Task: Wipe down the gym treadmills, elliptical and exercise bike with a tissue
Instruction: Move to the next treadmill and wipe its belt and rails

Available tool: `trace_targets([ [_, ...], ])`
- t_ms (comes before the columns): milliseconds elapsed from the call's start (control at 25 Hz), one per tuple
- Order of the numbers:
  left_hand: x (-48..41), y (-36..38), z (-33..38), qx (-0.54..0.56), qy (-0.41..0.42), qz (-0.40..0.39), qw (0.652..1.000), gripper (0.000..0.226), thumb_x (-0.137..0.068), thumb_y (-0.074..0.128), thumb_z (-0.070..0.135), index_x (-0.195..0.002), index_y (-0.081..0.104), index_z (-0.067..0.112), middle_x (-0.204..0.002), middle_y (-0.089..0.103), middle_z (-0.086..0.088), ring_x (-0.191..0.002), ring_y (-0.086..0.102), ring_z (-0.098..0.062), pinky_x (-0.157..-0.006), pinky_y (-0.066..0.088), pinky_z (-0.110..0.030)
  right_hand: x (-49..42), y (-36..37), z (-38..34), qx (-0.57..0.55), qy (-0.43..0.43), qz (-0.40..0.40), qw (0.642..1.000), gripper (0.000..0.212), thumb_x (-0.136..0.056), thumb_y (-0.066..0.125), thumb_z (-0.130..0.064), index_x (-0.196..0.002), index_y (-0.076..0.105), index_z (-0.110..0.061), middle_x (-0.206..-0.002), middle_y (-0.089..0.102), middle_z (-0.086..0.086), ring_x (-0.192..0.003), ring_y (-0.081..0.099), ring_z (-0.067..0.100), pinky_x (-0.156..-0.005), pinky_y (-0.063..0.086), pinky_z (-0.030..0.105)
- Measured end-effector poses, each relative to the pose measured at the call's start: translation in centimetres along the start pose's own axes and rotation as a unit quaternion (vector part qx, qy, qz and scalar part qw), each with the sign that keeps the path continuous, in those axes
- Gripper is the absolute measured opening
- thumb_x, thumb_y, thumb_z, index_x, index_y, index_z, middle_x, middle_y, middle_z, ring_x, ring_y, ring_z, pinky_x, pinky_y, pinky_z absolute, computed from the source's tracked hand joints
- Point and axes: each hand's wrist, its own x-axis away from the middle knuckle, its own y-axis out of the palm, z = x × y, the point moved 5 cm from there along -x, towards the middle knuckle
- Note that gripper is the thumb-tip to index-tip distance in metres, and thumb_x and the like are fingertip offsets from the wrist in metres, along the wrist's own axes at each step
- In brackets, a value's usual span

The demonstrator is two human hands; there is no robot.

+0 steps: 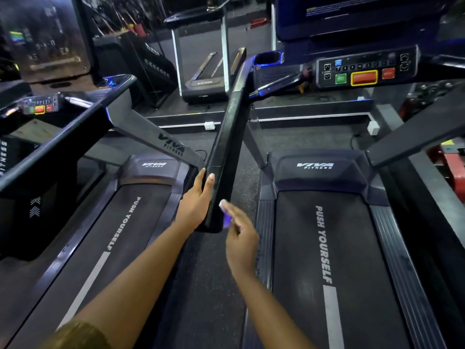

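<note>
A long black handrail [227, 137] of the right treadmill [334, 248] runs from the console down toward me, between two treadmills. My left hand [197, 201] rests flat against the rail's left side near its lower end, fingers straight. My right hand [239, 235] is at the rail's right side by its end and pinches a small tissue [226, 217] that looks bluish-white and blurred. The tissue touches the rail's edge. The left treadmill [105, 238] lies beside it with its own rail.
The right treadmill's console [364, 69] with red and green buttons sits above at the upper right. The left treadmill's console [40, 107] is at the far left. A third treadmill [203, 81] stands behind. Dark rubber floor [208, 285] runs between the belts.
</note>
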Motion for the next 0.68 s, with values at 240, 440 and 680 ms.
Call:
trace_targets([
  [240,1.4,0.3,-1.4,-0.016,0.058,0.002,0.998,0.059,-0.094,0.036,0.061,-0.148,0.025,0.04,-0.145,0.045,-0.005,-0.133,0.041,-0.026,-0.103,0.032,-0.038,-2.5,1.7,0.2,0.041,0.015,-0.002,0.999,0.041,-0.086,0.051,0.013,-0.121,0.061,-0.006,-0.123,0.061,0.005,-0.115,0.055,0.007,-0.101,0.041,0.018],
  [440,2.3,0.3,-2.5,0.0,0.085,0.024,0.996,0.063,-0.087,0.031,0.071,-0.144,0.033,0.044,-0.143,0.046,0.001,-0.132,0.042,-0.021,-0.107,0.03,-0.043,3.8,1.4,-0.4,0.056,-0.052,0.031,0.997,0.054,-0.08,0.046,0.021,-0.123,0.058,-0.009,-0.124,0.059,-0.002,-0.119,0.05,-0.001,-0.102,0.037,0.014],
  [680,2.3,0.3,-2.6,0.012,0.088,0.054,0.995,0.048,-0.098,0.033,0.054,-0.143,0.036,0.041,-0.144,0.045,0.0,-0.132,0.041,-0.023,-0.105,0.029,-0.038,1.5,0.2,3.5,-0.151,0.241,0.13,0.95,0.034,-0.091,0.045,0.007,-0.111,0.063,-0.015,-0.108,0.063,-0.003,-0.101,0.061,0.006,-0.086,0.048,0.014],
])
